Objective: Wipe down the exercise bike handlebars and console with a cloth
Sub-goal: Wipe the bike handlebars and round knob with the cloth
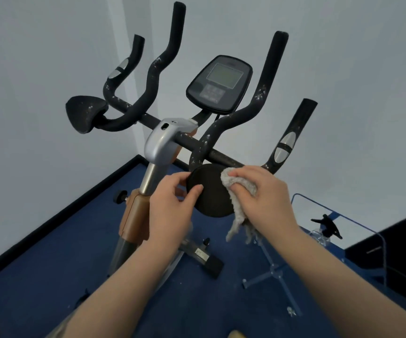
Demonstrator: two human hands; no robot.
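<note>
The exercise bike's black handlebars [224, 123] rise in front of me, their foam speckled with white marks. The grey-screened console [220, 84] sits between the two inner bars. Nearest me is the right black elbow pad [209, 191]. My left hand [172, 203] grips the pad's left edge, thumb on top. My right hand [260, 193] presses a crumpled grey-white cloth [239, 198] against the pad's right side, and the cloth's tail hangs below. The left elbow pad [84, 113] sits further off at the left.
The silver and brown bike stem [158, 152] drops to the blue carpet [50, 252]. A clear acrylic side table [343, 230] holding a spray bottle [326, 228] stands at the right. White walls meet in a corner behind the bike. A black cabinet [397, 245] is at far right.
</note>
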